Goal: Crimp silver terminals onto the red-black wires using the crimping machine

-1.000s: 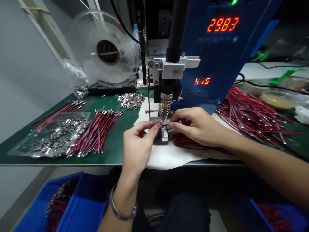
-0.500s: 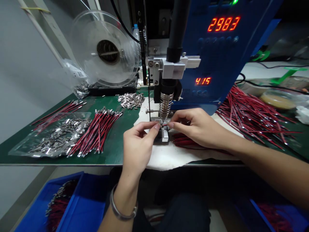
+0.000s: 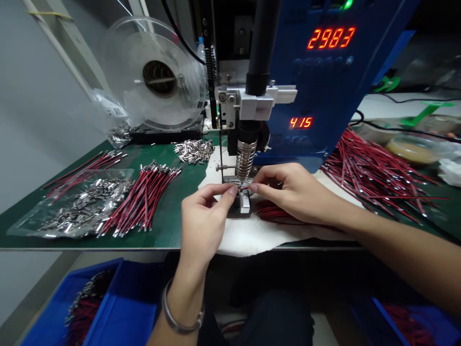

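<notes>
Head view: our right hand (image 3: 293, 193) clamps its grip on the red wire (image 3: 246, 184) lying crosswise under the nozzle (image 3: 246, 161); our left hand (image 3: 202, 222), grip pinched together, meets its left end.

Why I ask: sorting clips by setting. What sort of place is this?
Likely a factory wire-assembly workstation: blue machine with red counter, heaps of red wires, piles of metal terminals.

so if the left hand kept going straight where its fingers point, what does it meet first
Likely the small metal fixture under the nozzle: the left hand's fingertips are nearly on it. The right hand's fingertips lie just beyond; depth is unclear.
</notes>
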Available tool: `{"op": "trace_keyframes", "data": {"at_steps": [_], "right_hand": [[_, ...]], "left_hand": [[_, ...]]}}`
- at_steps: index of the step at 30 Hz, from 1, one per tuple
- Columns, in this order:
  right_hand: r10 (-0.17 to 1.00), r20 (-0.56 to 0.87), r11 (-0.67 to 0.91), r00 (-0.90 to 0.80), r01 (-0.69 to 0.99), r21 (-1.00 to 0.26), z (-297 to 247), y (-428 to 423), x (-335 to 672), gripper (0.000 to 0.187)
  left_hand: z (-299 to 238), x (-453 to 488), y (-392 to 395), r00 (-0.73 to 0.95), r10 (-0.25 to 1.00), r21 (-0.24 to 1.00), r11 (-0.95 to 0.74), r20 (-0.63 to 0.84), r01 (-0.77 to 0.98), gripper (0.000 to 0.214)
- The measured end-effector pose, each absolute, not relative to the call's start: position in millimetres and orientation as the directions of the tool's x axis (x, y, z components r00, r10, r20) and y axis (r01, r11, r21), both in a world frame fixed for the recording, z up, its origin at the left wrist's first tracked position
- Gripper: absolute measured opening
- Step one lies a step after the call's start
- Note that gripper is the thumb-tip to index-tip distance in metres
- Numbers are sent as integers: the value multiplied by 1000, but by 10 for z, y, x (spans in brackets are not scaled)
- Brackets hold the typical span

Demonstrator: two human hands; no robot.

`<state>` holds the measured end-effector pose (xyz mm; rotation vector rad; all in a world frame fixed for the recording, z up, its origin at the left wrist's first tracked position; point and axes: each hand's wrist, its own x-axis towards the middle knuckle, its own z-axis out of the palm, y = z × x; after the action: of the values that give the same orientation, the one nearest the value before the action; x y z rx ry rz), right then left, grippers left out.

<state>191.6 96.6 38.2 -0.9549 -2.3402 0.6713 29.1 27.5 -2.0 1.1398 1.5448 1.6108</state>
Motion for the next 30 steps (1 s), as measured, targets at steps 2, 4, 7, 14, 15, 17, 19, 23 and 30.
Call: {"op": "trace_keyframes", "data": {"at_steps": [2, 4, 7, 14, 15, 17, 19, 23, 30], "right_hand": [[741, 271, 624, -615, 480, -617, 378, 964, 1922, 19], [742, 269, 622, -614, 480, -619, 374, 964, 1925, 20], [743, 270, 620, -612, 480, -620, 373, 964, 1920, 20], [742, 267, 620, -615, 478, -622, 386, 959, 1919, 20], [742, 265, 619, -616, 477, -625, 385, 958, 1920, 20], [743, 267, 617, -614, 473, -629, 381, 959, 1923, 20], [741, 273, 620, -614, 469, -629, 376, 961, 1924, 20], [734, 274, 628, -621, 467, -623, 367, 965, 1924, 21], [734, 276, 630, -620, 471, -618, 374, 957, 1922, 20]], "left_hand": [[-17, 292, 272, -432, 887, 985, -118, 160, 123, 20], [-14, 291, 266, -432, 888, 986, -117, 159, 121, 20], [-9, 286, 262, -432, 889, 987, -110, 151, 117, 21], [-2, 294, 261, -433, 890, 987, -94, 143, 131, 22], [-1, 296, 259, -434, 890, 987, -93, 141, 132, 22], [-3, 297, 257, -431, 892, 987, -92, 139, 129, 21], [-7, 296, 257, -430, 891, 987, -98, 144, 127, 21], [-8, 293, 261, -437, 887, 986, -102, 151, 133, 21], [5, 298, 253, -444, 885, 987, -95, 144, 130, 21]]}}
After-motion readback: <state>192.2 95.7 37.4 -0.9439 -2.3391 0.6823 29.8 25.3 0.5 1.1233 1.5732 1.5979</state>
